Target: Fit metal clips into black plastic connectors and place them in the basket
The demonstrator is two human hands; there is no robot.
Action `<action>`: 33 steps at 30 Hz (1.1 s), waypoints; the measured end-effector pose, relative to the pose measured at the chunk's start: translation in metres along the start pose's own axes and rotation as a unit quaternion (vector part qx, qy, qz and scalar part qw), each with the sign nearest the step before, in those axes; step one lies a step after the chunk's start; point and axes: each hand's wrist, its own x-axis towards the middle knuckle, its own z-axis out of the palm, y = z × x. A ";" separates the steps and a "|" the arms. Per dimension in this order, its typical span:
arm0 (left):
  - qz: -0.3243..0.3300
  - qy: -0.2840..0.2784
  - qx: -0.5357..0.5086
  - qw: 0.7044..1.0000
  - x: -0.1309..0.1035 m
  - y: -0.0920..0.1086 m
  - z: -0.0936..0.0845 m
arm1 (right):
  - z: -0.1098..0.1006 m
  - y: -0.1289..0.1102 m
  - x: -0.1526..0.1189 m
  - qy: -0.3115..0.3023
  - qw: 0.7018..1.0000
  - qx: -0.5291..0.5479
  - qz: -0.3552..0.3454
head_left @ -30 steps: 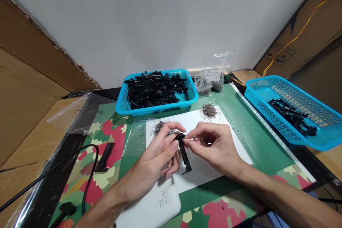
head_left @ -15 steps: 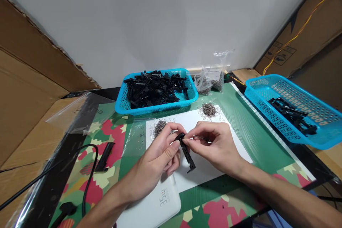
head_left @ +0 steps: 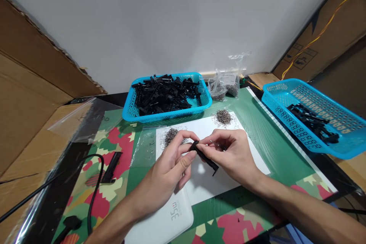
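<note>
Over the white paper [head_left: 206, 194], a long black plastic part [head_left: 210, 163] is held between both hands. My left hand [head_left: 174, 166] pinches its upper end between thumb and fingers. My right hand [head_left: 228, 154] has thumb and index finger closed at the same end, and the part slants down to the right beneath it. A thin metal piece seems to lie within the right fingers, too small to make out. Just behind the hands are a heap of small metal pieces [head_left: 170, 137] and a second metal heap [head_left: 223, 117].
A blue basket [head_left: 167, 116] full of black parts stands at the back. Another blue basket [head_left: 314, 148] on the right holds fewer. Plastic bags of metal pieces [head_left: 232, 85] sit behind. A white power bank [head_left: 162, 225], a black part [head_left: 112, 167] and a black cable [head_left: 94, 198] lie left.
The black part has turned in the fingers, its lower end swinging right and slightly up. My right hand's grip has shifted slightly with it.
</note>
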 end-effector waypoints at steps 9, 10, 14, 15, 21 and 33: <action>0.007 0.004 -0.009 1.000 0.000 0.001 0.001 | -0.003 0.003 0.002 -0.031 0.999 0.016 0.017; 0.008 0.004 -0.008 1.000 0.000 0.001 0.002 | -0.003 0.004 0.002 -0.035 0.999 0.014 0.015; 0.012 -0.003 -0.014 1.000 0.000 0.003 0.004 | -0.004 0.005 0.001 -0.045 0.999 0.005 0.005; 0.013 -0.002 -0.018 1.000 0.000 0.004 0.004 | -0.004 0.004 0.001 -0.045 0.999 0.005 0.003; 0.037 0.051 0.006 0.998 0.006 0.009 0.002 | -0.010 0.000 0.006 -0.029 1.000 0.012 -0.006; 0.033 0.015 0.016 0.999 0.004 0.009 -0.001 | -0.017 -0.013 0.008 -0.092 0.995 -0.002 -0.050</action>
